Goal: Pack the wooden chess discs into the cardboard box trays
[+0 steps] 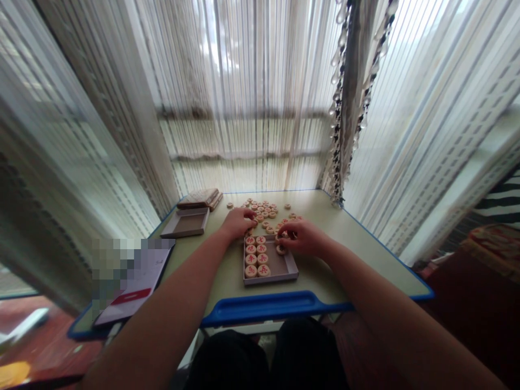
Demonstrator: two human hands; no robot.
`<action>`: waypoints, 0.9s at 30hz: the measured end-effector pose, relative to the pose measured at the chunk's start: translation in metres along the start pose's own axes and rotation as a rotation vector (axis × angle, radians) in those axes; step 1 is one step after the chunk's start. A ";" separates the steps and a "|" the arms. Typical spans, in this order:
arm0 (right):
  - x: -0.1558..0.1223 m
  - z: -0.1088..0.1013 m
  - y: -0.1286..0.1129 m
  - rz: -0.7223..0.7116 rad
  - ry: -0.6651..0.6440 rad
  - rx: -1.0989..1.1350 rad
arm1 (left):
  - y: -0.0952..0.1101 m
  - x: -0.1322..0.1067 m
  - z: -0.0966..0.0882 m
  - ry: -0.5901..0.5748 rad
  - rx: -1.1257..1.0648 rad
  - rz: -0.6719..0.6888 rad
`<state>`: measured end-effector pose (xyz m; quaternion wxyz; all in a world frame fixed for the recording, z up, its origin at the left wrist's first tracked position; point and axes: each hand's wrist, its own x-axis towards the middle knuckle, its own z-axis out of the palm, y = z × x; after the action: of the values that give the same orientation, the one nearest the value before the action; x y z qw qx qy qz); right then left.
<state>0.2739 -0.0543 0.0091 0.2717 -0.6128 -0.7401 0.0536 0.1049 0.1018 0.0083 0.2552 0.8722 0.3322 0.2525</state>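
Around the centre of the frame, just below the middle, I see both hands at work among round game pieces (266, 208). The left hand (236, 223) curves over some discs by the upper left corner of a shallow box (276, 266), its fingers bent and partly open; I can't tell whether it grips one. The right hand (304, 237) reaches over the box's upper right edge, thumb and fingers bent close around discs at their tips; whether these are pinched or merely touched I can't make out.

In the box, lettered discs (251, 260) with red characters stand in two columns of four along its left side. The loose pieces spread beyond it, up the middle of the pale table (329, 214). Left of centre lies a second shallow box (190, 223), with a brown-edged stack (199, 198) just above it. Striped curtains (252, 70) fill the upper frame.
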 end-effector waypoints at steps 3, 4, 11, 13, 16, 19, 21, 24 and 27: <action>-0.001 0.000 0.000 0.001 0.007 -0.002 | 0.006 -0.002 0.003 0.041 -0.255 -0.014; -0.001 -0.001 0.000 0.004 0.012 0.000 | 0.009 -0.003 0.004 0.042 -0.352 -0.010; -0.002 -0.006 -0.003 -0.006 0.122 -0.051 | 0.031 -0.018 0.004 -0.025 -0.638 0.057; -0.002 -0.005 -0.004 -0.002 0.177 -0.078 | 0.035 -0.021 0.003 -0.038 -0.659 0.061; -0.001 -0.001 -0.004 -0.029 0.238 -0.101 | 0.038 -0.024 0.003 -0.050 -0.712 0.063; 0.001 0.003 -0.007 -0.104 0.265 -0.125 | 0.038 -0.026 0.005 -0.087 -0.761 0.068; 0.003 0.005 -0.009 -0.142 0.287 -0.144 | 0.037 -0.028 0.006 -0.113 -0.779 0.067; 0.005 0.006 -0.011 -0.160 0.315 -0.155 | 0.036 -0.030 0.008 -0.122 -0.789 0.062; 0.004 0.003 -0.010 -0.157 0.329 -0.137 | 0.037 -0.032 0.008 -0.130 -0.777 0.078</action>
<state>0.2631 -0.0523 0.0118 0.3499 -0.5709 -0.7331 -0.1192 0.1062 0.0529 0.0165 0.5769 0.7368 0.1620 0.3132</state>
